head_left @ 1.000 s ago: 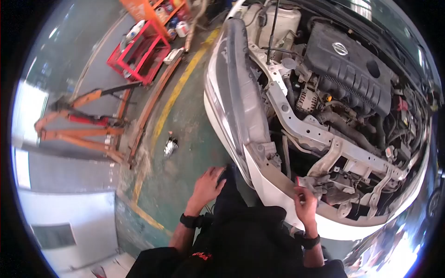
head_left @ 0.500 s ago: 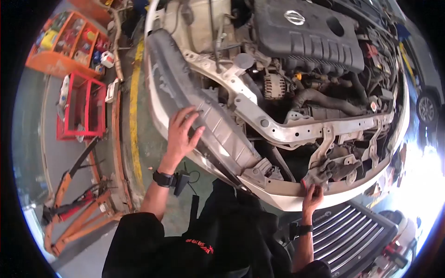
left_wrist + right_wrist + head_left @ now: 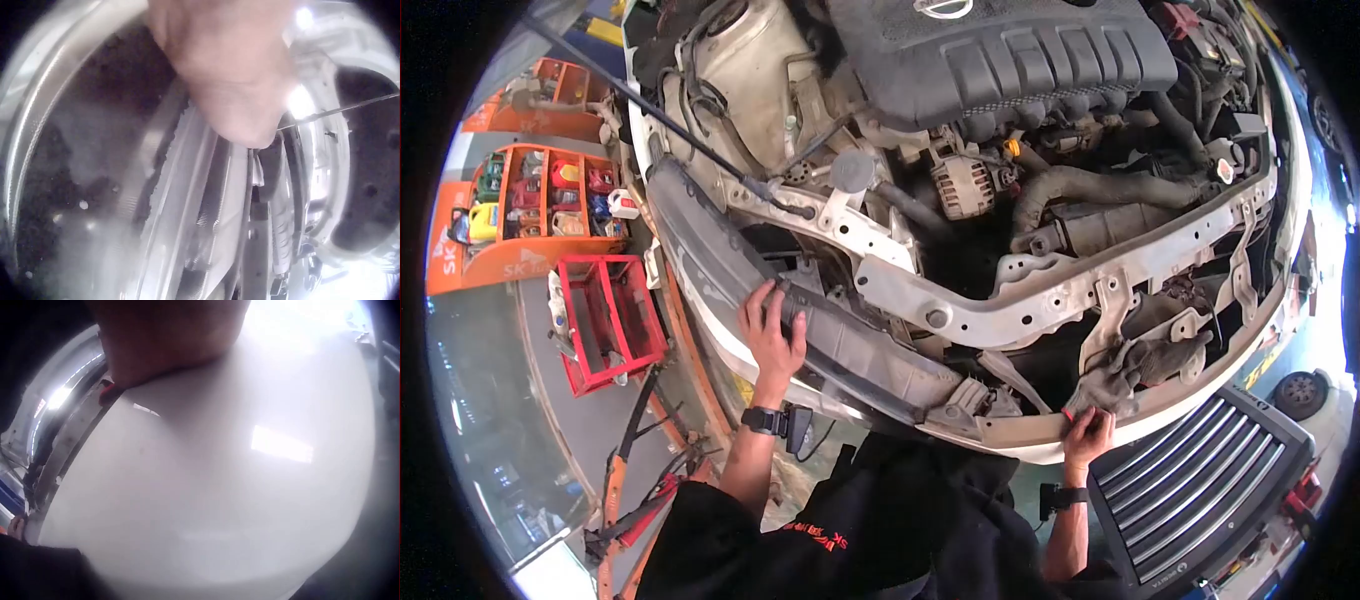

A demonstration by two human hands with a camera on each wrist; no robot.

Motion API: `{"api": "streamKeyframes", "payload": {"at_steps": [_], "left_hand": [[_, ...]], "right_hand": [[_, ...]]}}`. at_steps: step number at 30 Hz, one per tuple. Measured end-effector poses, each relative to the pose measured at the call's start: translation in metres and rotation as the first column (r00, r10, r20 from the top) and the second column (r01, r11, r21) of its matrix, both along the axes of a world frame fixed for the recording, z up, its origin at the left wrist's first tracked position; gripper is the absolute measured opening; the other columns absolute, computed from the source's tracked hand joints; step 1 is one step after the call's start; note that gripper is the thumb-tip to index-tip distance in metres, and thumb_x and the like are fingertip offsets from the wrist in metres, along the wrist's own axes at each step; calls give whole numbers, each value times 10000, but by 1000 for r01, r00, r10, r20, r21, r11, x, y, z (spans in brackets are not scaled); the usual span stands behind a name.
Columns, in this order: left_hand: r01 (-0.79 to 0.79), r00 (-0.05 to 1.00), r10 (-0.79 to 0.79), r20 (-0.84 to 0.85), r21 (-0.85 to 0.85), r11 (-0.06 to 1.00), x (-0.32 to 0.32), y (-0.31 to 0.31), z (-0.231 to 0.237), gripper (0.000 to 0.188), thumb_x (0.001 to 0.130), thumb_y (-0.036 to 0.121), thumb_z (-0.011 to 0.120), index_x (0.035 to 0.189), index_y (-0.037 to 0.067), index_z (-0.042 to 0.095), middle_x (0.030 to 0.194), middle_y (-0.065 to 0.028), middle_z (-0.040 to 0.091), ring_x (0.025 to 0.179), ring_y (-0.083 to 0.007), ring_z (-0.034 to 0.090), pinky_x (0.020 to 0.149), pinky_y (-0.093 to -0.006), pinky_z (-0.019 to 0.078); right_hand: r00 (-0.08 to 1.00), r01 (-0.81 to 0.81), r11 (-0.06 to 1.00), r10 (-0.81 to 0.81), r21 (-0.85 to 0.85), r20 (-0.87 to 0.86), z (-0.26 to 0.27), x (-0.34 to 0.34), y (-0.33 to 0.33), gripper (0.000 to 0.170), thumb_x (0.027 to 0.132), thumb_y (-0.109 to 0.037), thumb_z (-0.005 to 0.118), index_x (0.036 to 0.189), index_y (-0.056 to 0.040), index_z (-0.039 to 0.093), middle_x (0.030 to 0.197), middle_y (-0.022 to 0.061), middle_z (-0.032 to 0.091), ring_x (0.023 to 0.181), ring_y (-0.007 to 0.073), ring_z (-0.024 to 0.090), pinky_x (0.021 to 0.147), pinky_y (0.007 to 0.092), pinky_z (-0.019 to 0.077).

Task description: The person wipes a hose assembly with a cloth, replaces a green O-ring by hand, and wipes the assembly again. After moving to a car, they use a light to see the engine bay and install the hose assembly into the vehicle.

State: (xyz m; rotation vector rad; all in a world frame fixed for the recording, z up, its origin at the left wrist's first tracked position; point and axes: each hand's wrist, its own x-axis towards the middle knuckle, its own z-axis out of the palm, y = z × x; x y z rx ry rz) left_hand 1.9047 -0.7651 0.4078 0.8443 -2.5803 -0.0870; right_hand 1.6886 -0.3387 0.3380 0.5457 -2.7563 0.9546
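My left hand rests on the headlight, its fingers spread over the upper edge. In the left wrist view, that hand covers part of the headlight and the seam beside it. My right hand is at the top edge of the white front bumper, its curled fingers gripping the near end of grey work gloves. A red bit of glove cuff shows beside the right hand in the right wrist view, above the bumper's glossy face. The fingertips are hidden there.
Behind the metal crossmember lies the engine with its black cover. A prop rod slants over the left side. A removed grille stands at lower right. A red cart and orange shelf are at left.
My left hand has gone from beside the car, over the floor, onto the headlight. The right hand has stayed at the gloves on the bumper. The head view has swung and come closer to the engine bay.
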Motion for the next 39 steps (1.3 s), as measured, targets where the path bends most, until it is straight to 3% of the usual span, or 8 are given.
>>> {"api": "streamKeyframes", "payload": {"at_steps": [3, 6, 23, 24, 29, 33, 37, 39], "left_hand": [[-6, 1000, 6, -1, 7, 1000, 0, -1, -2, 361, 813, 255, 561, 1050, -16, 535, 1187, -173, 486, 1045, -377, 441, 894, -473, 333], [-29, 999, 29, 17, 22, 999, -1, -1, -2, 368, 812, 256, 565, 1063, -11, 537, 1189, -171, 484, 1052, -374, 439, 900, -471, 331], [-30, 999, 30, -43, 4, 1000, 3, -1, -3, 377, 837, 294, 547, 1120, 45, 545, 1187, -123, 492, 1062, -340, 451, 891, -450, 348], [-23, 998, 23, -52, -2, 1000, 5, -1, -4, 371, 836, 285, 552, 1117, 43, 545, 1184, -124, 493, 1060, -339, 453, 890, -451, 350], [-3, 997, 0, -76, -41, 999, 4, 3, 2, 334, 836, 238, 568, 1097, 30, 545, 1169, -125, 501, 1052, -341, 455, 888, -450, 361], [19, 995, -24, -95, -52, 998, 5, 3, 4, 312, 841, 231, 561, 1074, 23, 550, 1158, -130, 507, 1042, -346, 459, 891, -453, 364], [16, 995, -21, -98, -58, 998, 5, 3, 3, 301, 835, 227, 562, 1054, 20, 560, 1162, -127, 510, 1044, -339, 462, 890, -450, 359], [22, 993, -30, -112, -67, 997, 6, 3, 2, 303, 832, 228, 562, 1053, 20, 563, 1166, -123, 511, 1044, -339, 463, 887, -448, 357]], "right_hand": [[1000, -2, 1000, 2, 23, 2, 3, 0, -2, 156, 852, -92, 567, 731, -9, 515, 619, 73, 438, 498, 180, 430, 461, 296, 343], [997, 35, 995, -41, 94, 60, 7, 0, -4, 103, 812, -75, 582, 741, -29, 524, 680, 139, 507, 574, 339, 503, 506, 406, 389], [996, 73, 994, -77, 85, 38, 13, -1, -12, 199, 808, -82, 572, 662, -27, 448, 664, 149, 468, 612, 341, 469, 544, 410, 384], [995, 82, 996, -81, 17, -50, 6, -4, -12, 257, 818, -123, 598, 637, -30, 442, 565, 97, 400, 498, 218, 388, 471, 334, 327], [991, 131, 991, -132, 29, 15, 25, 3, -25, 196, 786, -151, 635, 696, -20, 520, 630, 101, 463, 528, 245, 466, 505, 346, 374], [998, -59, 966, 55, 253, 22, 56, 22, -30, 339, 664, -263, 742, 909, -79, 597, 879, 78, 512, 856, 275, 509, 773, 394, 422], [995, -89, 921, 100, 380, -10, 53, 14, -14, 232, 719, -205, 681, 906, -94, 599, 873, 73, 530, 908, 295, 487, 770, 404, 393], [999, -48, 981, 43, 190, 33, 64, -1, -13, 110, 800, -133, 606, 878, -58, 593, 777, 101, 539, 767, 286, 516, 724, 378, 406]]}}
